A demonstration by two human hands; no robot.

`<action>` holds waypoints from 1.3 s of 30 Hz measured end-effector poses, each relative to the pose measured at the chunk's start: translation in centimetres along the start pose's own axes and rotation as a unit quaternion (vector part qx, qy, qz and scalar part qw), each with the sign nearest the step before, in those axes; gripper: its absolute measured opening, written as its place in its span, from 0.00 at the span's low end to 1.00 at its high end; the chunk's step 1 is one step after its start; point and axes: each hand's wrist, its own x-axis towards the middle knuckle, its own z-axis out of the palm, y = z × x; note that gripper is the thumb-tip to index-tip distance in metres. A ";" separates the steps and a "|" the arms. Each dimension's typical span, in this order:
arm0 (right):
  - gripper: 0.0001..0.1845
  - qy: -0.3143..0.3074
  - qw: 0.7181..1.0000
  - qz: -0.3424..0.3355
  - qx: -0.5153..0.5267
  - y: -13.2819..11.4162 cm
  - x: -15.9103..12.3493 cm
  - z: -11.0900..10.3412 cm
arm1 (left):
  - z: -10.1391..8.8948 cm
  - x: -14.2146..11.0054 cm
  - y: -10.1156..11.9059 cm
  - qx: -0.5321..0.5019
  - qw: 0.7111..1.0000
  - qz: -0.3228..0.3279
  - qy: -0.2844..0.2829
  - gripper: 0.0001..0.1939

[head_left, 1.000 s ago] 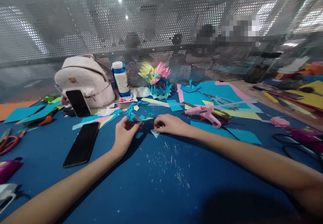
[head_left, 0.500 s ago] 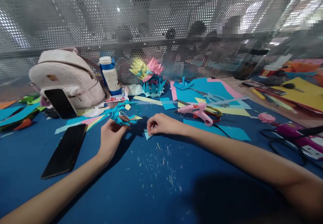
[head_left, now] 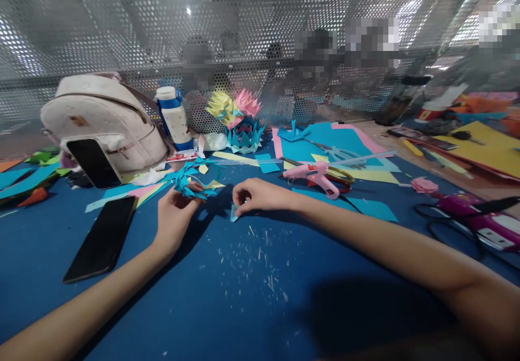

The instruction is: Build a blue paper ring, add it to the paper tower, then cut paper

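My left hand [head_left: 179, 209] is closed around a spiky blue folded-paper piece [head_left: 187, 185], lifted a little off the table, with a small yellow tip pointing right. Its fingertips are partly covered by the paper. To the right of it, my right hand [head_left: 258, 195] pinches a small light-blue paper piece [head_left: 234, 213] low at the tabletop; most of that piece shows below the fingers. Behind both hands stands a paper flower [head_left: 244, 139] with blue petals, and yellow [head_left: 222, 106] and pink [head_left: 248, 102] paper flowers sit above it.
A pink glue gun [head_left: 311, 174] lies beyond my right forearm, near light-blue scissors [head_left: 345, 156] and blue paper sheets [head_left: 317, 139]. At the left are a black phone [head_left: 101, 239], a pale backpack [head_left: 101, 117] and a bottle [head_left: 175, 120]. Paper scraps dot the blue table [head_left: 195, 307].
The whole view has shifted slightly. My right thumb and fingers have moved a little on the small light-blue paper piece; my left hand keeps its hold on the blue folded paper.
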 end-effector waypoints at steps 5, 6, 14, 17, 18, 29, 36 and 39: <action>0.16 -0.030 0.988 0.027 0.151 -0.2 -0.1 -0.5 | -0.1 0.0 -0.3 -0.018 1.000 0.001 -0.009 0.06; 0.17 -0.038 0.982 0.037 0.179 -0.4 -0.1 -0.6 | -0.2 0.0 -0.4 -0.020 1.000 0.003 -0.010 0.06; 0.12 -0.067 0.973 0.047 0.217 -0.7 -0.4 -0.5 | -0.3 0.1 -0.7 -0.011 1.000 -0.004 -0.008 0.08; 0.13 -0.059 0.968 0.033 0.241 -0.3 -0.2 -0.1 | -0.3 0.0 -0.8 -0.003 1.000 -0.011 -0.005 0.08; 0.14 -0.058 0.966 0.029 0.251 -0.2 -0.1 0.0 | -0.3 0.0 -0.8 -0.001 1.000 -0.013 -0.004 0.09; 0.15 -0.008 0.947 0.028 0.321 -0.6 0.2 1.2 | -0.3 0.0 -0.6 0.010 1.000 -0.017 -0.003 0.09; 0.13 -0.008 0.955 -0.005 0.296 0.5 0.5 1.1 | -0.3 0.1 -0.6 0.011 1.000 -0.024 0.003 0.10; 0.13 0.014 0.958 -0.002 0.287 0.7 0.6 1.1 | -0.3 0.1 -0.6 0.012 1.000 -0.025 0.003 0.10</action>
